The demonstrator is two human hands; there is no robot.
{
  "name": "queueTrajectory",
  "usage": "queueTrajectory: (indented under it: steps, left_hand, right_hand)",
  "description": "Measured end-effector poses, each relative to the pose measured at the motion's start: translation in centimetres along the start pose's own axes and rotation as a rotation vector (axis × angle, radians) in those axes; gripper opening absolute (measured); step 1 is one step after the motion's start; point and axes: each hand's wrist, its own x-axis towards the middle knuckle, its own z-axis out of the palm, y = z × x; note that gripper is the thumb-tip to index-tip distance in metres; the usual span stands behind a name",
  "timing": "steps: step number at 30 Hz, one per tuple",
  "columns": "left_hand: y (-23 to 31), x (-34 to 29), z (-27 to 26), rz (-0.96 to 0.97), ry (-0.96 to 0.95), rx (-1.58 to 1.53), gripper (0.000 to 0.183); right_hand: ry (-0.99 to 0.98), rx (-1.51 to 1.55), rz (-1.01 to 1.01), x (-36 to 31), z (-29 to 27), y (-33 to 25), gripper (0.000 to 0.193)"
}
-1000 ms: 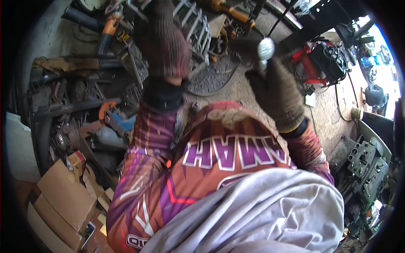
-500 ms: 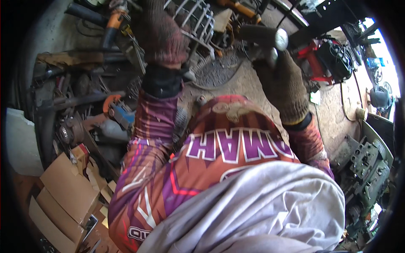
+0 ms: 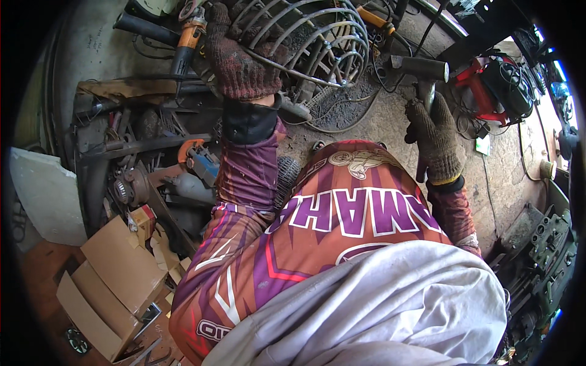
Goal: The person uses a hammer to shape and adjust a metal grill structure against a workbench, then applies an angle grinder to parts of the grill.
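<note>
My left hand [image 3: 244, 70], in a dark reddish knit glove, grips the near left side of a round cage of bent metal rods [image 3: 349, 44]. The cage is tilted, with its ribs curving toward the right. My right hand [image 3: 438, 137], in a brown knit glove, is closed round the handle of a hammer [image 3: 416, 67]. The hammer's thick metal head is up, to the right of the cage and apart from it. Under the cage, a pile of dark grit [image 3: 348, 107] lies on the ground; the cage hides part of it.
An orange and black angle grinder [image 3: 188, 43] lies left of my left hand. Farther right sits a red and black machine [image 3: 494, 91] with cables. Scrap metal and a blue and orange tool [image 3: 201, 161] fill the left side. An opened cardboard box [image 3: 119, 268] stands lower left.
The hammer has moved right, away from the cage, and its head now lies more crosswise. More of the cage has come into view, and the whole view has shifted.
</note>
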Motion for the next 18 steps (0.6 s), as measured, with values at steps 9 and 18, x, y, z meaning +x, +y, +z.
queueTrajectory:
  steps: [9,18]
  left_hand:
    - [-0.5,-0.1,0.8,-0.022,-0.026,-0.014,0.037]
    - [-0.9,-0.8,5.5,0.087,-0.098,0.032,0.037]
  right_hand:
    - [-0.157,-0.078,-0.064,-1.4,-0.1,0.1,0.03]
    - [-0.236,-0.336,-0.623,-2.0,2.2,-2.4,0.045]
